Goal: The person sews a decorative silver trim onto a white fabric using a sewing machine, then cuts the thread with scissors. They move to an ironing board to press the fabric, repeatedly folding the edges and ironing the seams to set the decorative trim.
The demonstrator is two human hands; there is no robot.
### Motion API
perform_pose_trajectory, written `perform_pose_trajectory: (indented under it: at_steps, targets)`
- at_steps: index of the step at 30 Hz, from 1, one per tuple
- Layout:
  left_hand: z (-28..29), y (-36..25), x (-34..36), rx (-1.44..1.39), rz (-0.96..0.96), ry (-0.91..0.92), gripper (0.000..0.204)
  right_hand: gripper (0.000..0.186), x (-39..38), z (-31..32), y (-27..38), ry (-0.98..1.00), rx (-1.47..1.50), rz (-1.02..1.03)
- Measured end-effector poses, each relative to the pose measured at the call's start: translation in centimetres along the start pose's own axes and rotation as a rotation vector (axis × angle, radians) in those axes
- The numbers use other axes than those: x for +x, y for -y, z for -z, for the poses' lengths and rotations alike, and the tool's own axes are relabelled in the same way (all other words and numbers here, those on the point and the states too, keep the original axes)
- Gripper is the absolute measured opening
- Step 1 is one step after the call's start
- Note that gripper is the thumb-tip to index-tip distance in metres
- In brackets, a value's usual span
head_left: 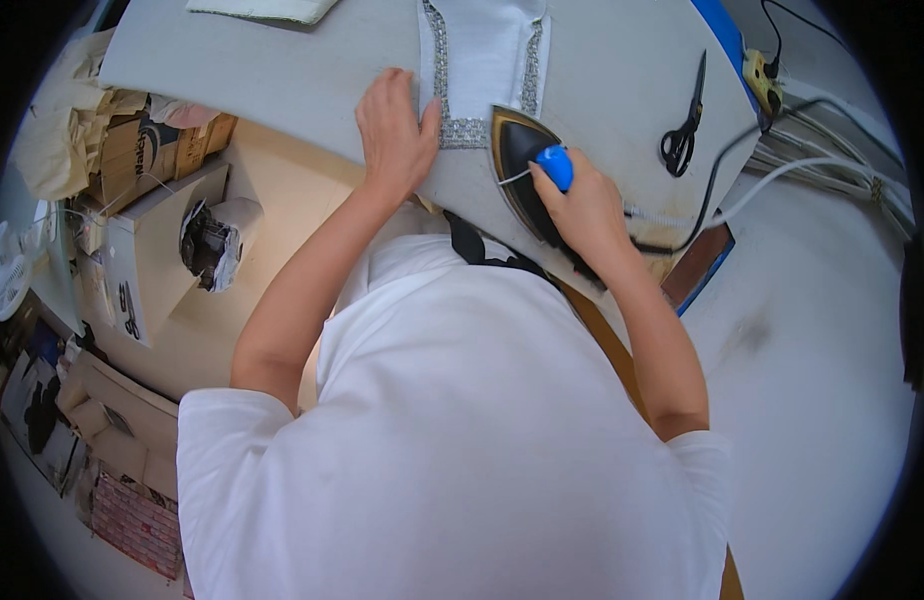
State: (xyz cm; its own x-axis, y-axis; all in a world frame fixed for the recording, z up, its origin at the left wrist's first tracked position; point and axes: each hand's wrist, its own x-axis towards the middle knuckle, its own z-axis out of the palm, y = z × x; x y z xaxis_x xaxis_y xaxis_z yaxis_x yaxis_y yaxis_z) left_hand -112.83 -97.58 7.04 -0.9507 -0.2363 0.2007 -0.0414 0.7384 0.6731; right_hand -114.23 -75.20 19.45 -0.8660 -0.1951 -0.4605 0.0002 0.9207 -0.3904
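A white fabric piece (487,60) with glittering silver trim along its sides and near end lies on the pale worktable (602,60). My left hand (394,130) rests open at the fabric's left edge, its fingers stretched out and the thumb near the trim. In my right hand (587,205) is a clothes iron (520,150) with a dark body and a blue part by the handle. The iron's tip touches or nearly touches the fabric's near right corner; its underside is hidden. My right fingers wrap round the handle and are partly hidden.
Black scissors (687,130) lie on the table's right. A black cord and a white hose (802,165) run from the iron toward a yellow socket block (762,85). Another white fabric piece (272,8) lies far left. Below left are a cardboard box (132,155) and a small fan (7,270).
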Motion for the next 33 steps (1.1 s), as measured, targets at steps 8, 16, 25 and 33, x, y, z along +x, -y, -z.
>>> perform_pose_trajectory:
  at_steps: [8, 16, 25, 33]
  targets:
    - [-3.0, 1.3, 4.3, 0.224, 0.005, 0.019, 0.023, 0.046, 0.3, -1.3, 1.6, -0.16, 0.114, -0.174]
    - [-2.6, 1.9, 4.0, 0.155, -0.06, -0.003, 0.02, 0.049, 6.0, 0.4, 5.0, -0.175, 0.018, -0.14]
    - [-0.5, 1.6, 3.3, 0.009, -0.026, -0.027, 0.022, 0.044, -0.2, 0.3, -1.8, -0.187, 0.138, -0.185]
    - [3.8, 1.8, -2.1, 0.06, -0.61, 0.272, 0.038, 0.047, -7.6, 3.3, -15.8, -0.332, 0.253, -0.602]
